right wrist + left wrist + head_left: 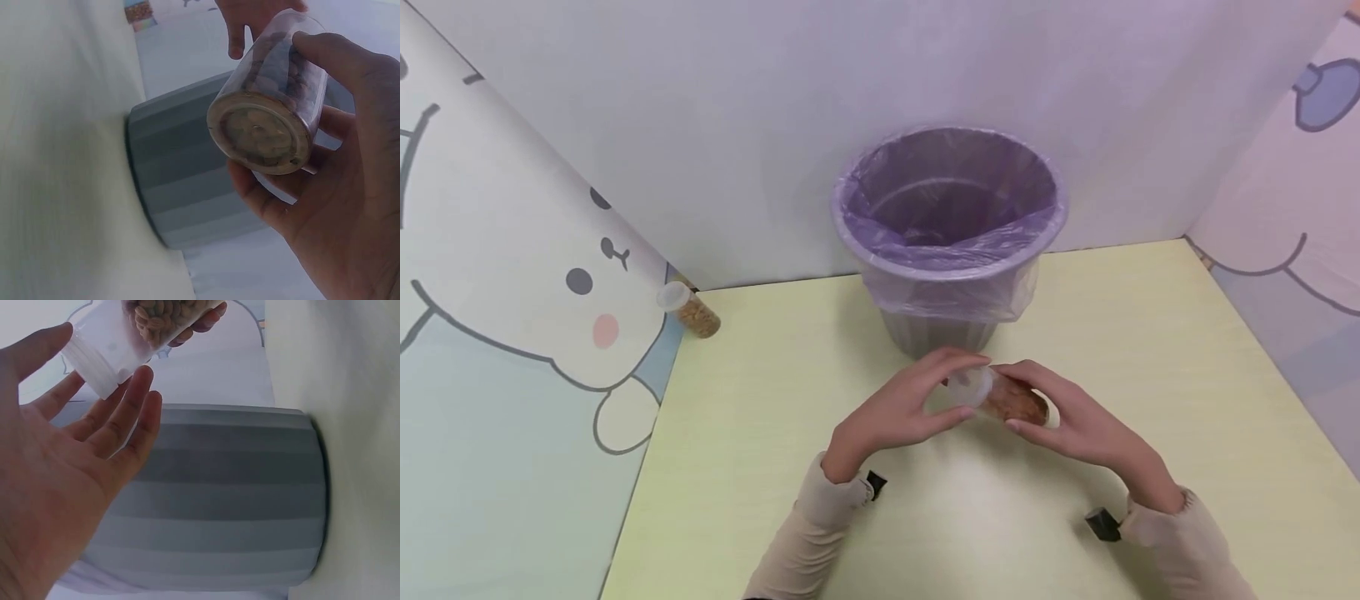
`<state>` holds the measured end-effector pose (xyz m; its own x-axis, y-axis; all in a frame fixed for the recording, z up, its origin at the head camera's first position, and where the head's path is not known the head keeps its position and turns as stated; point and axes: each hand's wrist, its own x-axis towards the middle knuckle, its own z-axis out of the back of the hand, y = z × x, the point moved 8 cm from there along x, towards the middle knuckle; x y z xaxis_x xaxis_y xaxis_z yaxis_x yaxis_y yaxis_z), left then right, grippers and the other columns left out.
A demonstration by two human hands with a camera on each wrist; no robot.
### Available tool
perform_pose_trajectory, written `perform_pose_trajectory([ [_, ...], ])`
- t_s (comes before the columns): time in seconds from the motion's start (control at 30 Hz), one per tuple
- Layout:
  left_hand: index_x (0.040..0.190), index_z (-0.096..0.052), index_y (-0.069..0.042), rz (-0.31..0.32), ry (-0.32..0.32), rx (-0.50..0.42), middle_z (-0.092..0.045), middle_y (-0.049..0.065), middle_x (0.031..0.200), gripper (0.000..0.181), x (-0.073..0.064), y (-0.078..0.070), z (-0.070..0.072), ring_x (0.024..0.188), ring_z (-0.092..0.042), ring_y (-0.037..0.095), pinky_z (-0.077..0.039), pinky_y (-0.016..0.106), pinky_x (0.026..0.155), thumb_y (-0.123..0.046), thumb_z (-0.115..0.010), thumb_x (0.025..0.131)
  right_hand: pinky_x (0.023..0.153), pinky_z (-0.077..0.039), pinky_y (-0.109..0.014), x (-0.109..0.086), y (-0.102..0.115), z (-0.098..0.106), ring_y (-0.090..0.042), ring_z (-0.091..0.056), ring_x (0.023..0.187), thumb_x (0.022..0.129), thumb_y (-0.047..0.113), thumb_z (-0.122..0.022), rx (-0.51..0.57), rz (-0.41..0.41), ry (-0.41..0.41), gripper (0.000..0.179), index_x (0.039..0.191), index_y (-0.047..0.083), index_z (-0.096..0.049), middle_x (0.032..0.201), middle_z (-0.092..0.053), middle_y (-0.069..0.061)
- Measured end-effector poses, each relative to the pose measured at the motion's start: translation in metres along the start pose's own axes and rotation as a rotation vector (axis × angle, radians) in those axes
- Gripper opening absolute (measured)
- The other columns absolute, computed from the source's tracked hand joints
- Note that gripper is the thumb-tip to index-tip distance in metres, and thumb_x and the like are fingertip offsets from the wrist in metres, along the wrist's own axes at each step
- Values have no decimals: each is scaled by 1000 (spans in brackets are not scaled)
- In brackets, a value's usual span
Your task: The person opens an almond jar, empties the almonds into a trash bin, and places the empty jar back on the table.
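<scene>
My right hand (1075, 417) holds a clear plastic jar (1013, 400) of brown nuts, thumb on one side and fingers on the other. Tilted sideways in front of the bin, the jar points its white lid (970, 387) toward my left hand (910, 400). Around that lid the left hand spreads its thumb and fingers loosely, fingertips right at its edge. The left wrist view shows the left palm (56, 469) apart from the lid. In the right wrist view, the round jar bottom (259, 132) faces the camera, nuts showing through it.
A grey bin (951, 329) lined with a purple bag (992, 250) stands against the back wall. Another lidded jar (696, 317) with brown contents is at the table's back left corner. The pale yellow table (760, 417) meets walls with cartoon prints on both sides.
</scene>
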<state>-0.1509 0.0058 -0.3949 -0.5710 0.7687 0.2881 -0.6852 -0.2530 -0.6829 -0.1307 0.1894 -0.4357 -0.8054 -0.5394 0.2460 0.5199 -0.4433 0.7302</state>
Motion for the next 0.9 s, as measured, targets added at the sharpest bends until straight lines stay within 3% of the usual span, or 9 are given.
perform_pose_trajectory([
  [0.33,151,-52,-16,-71,-106,162,-64,1,141,62,-4,-11,21,130,-61,12,-49,28,111,-31,-77,96,105,-48,-15,7,19,6,-5,-62,126,93,11,-79,-16,-5,-1,69,155,22,-49,146,-63,1],
  [0.6,147,-55,-16,-126,-189,258,-68,-2,124,62,-7,-23,34,105,-64,9,-53,23,95,-38,-78,94,102,-51,-17,14,30,11,-5,-64,122,91,8,-80,5,42,14,71,154,20,-51,143,-65,1],
  [0.77,142,-59,-15,-147,-226,278,-70,-5,116,61,-10,-26,39,95,-63,8,-53,22,88,-43,-79,92,101,-51,-16,18,37,11,-5,-65,119,87,7,-83,32,87,17,73,153,18,-52,140,-66,2],
  [0.9,133,-63,-13,-168,-268,277,-68,-6,101,57,-12,-27,41,84,-60,8,-51,22,80,-44,-82,89,104,-49,-15,19,43,8,-4,-65,120,85,4,-84,79,122,21,74,152,15,-53,140,-67,2],
])
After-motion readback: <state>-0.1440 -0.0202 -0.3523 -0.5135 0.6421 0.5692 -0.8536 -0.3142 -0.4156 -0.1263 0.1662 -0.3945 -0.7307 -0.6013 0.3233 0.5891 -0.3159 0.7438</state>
